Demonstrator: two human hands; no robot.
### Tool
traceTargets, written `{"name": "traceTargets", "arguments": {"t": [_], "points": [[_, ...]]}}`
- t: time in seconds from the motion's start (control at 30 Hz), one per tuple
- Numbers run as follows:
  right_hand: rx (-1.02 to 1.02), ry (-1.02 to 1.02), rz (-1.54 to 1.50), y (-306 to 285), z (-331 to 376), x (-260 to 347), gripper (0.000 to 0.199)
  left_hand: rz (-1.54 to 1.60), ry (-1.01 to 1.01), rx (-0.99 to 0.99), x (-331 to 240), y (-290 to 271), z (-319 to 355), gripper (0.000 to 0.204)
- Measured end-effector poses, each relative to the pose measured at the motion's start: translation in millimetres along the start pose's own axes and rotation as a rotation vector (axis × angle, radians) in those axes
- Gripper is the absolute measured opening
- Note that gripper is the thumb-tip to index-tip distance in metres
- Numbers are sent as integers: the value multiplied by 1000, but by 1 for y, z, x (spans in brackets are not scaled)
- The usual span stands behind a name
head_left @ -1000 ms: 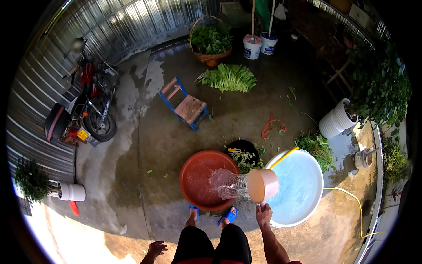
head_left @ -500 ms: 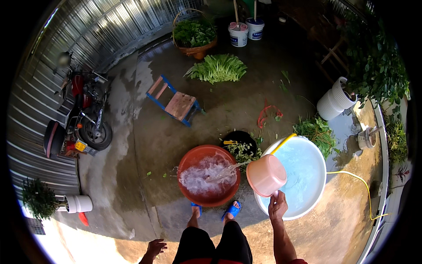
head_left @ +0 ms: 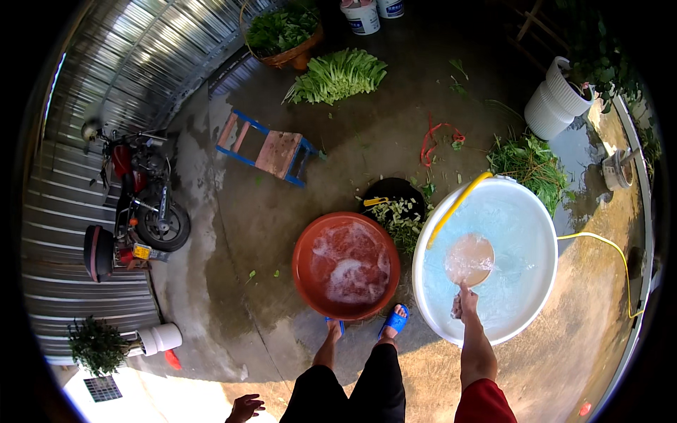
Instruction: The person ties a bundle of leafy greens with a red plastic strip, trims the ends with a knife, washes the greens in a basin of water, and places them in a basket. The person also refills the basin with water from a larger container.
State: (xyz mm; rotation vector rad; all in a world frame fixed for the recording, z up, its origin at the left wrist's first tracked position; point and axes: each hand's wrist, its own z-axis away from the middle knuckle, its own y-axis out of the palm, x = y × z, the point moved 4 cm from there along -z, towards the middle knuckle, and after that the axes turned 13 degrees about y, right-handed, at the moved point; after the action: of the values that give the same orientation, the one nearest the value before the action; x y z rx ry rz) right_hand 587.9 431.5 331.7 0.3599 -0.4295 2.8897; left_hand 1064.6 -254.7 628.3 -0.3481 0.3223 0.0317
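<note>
My right hand is closed round the handle of a pink water dipper. The dipper sits low in the big white tub, with water splashing in and around it. To the left of the tub stands a reddish-brown basin holding foamy water. At the lower edge my left hand hangs empty, fingers apart, touching nothing. A yellow hose hooks over the tub's far left rim.
Behind the basin lies a black tray with chopped greens and a yellow-handled tool. A small wooden chair, piled leafy vegetables and a basket stand farther back. A motorcycle stands left; loose greens lie right.
My right hand has lowered the dipper from above the tub's left rim, where it was tipped and pouring into the basin, down into the tub. The stream into the basin has stopped.
</note>
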Motion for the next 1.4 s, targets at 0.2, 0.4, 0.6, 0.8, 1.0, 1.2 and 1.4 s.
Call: {"name": "traceTargets", "arguments": {"t": [0.2, 0.4, 0.6, 0.8, 1.0, 1.2, 1.4], "points": [[389, 65, -55, 20, 91, 0, 49, 29, -29, -33, -58, 8, 9, 51], [301, -170, 117, 22, 207, 25, 45, 84, 57, 22, -65, 34, -24, 48], [97, -294, 316, 47, 273, 13, 36, 192, 96, 79, -41, 52, -43, 50], [-141, -545, 521, 39, 254, -39, 26, 248, 55, 85, 4, 59, -31, 52], [-333, -899, 719, 113, 310, -16, 20, 205, 47, 27, 6, 28, -15, 53], [-360, -1047, 710, 125, 349, 3, 20, 185, 52, 62, -22, 39, -30, 53], [-487, -1037, 500, 66, 319, 36, 30, 126, 46, 52, -42, 31, -24, 57]]}}
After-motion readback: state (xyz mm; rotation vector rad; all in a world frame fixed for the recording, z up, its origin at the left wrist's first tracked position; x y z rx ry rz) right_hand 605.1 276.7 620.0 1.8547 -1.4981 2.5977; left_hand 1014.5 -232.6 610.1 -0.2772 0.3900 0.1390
